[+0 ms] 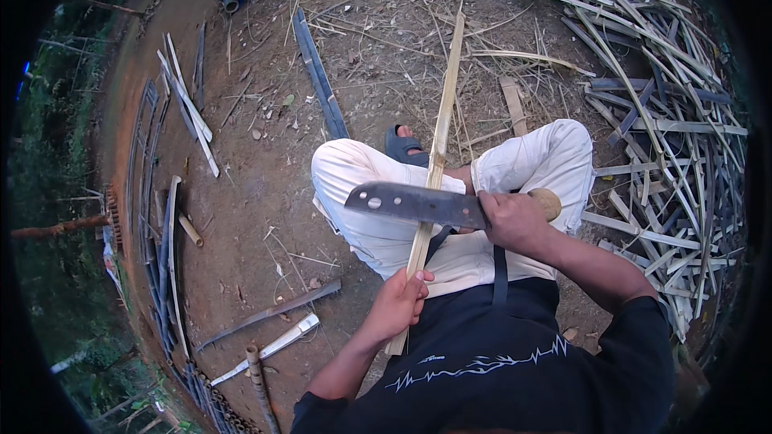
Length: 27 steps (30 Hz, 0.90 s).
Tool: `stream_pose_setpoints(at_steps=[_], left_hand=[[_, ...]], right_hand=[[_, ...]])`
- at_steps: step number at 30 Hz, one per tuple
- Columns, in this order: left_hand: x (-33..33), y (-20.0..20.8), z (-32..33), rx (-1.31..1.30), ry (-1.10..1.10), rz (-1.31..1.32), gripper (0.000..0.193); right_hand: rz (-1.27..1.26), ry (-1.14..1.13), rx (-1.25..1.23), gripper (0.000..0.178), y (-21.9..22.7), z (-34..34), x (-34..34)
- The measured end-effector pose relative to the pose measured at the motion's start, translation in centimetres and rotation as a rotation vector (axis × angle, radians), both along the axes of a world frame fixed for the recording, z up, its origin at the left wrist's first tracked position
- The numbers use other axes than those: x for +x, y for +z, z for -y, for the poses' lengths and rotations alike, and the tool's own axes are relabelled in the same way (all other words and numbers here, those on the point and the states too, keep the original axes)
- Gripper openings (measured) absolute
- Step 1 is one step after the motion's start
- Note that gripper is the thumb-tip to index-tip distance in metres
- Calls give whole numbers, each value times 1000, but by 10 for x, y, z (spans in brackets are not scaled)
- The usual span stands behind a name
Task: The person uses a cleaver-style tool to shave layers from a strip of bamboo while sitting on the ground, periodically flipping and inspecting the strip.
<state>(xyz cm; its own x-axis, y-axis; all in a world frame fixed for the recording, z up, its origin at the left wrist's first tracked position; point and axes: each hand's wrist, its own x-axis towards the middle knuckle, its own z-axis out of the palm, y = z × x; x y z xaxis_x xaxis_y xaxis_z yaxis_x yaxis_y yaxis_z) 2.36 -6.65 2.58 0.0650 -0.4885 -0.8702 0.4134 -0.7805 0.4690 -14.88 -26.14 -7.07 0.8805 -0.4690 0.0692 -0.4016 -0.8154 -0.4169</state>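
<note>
A long pale bamboo strip point(442, 124) runs from my lap out over my crossed legs, its far end narrowing to a point. My left hand point(400, 302) is closed around the strip close to its near end, against my shirt. In my right hand point(515, 222) is a machete point(410, 202) with a broad dark blade and several round holes. Its blade lies across the strip, pointing left, above my thighs; whether its edge touches the strip I cannot tell. The round wooden butt of the handle shows at the right of my fist.
A large heap of split bamboo strips point(667, 128) curves along the right side. A dark bamboo piece point(319, 76) lies ahead of my left knee. More strips point(189, 104) and long poles point(165, 265) lie at the left, and a short bamboo pole point(259, 386) lies at the lower left.
</note>
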Motion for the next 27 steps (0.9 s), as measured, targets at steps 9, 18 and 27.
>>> stream_pose_setpoints(at_steps=[9, 18, 27], left_hand=[[-5, 2, 2, 26, -57, 60, 29], [-17, 0, 8, 2, -7, 5, 28], [-26, -23, -7, -119, -115, 180, 27]], right_hand=[[-136, -77, 58, 22, -17, 40, 2], [-146, -172, -43, 10, -46, 106, 5], [-286, -274, -77, 15, -65, 123, 13]])
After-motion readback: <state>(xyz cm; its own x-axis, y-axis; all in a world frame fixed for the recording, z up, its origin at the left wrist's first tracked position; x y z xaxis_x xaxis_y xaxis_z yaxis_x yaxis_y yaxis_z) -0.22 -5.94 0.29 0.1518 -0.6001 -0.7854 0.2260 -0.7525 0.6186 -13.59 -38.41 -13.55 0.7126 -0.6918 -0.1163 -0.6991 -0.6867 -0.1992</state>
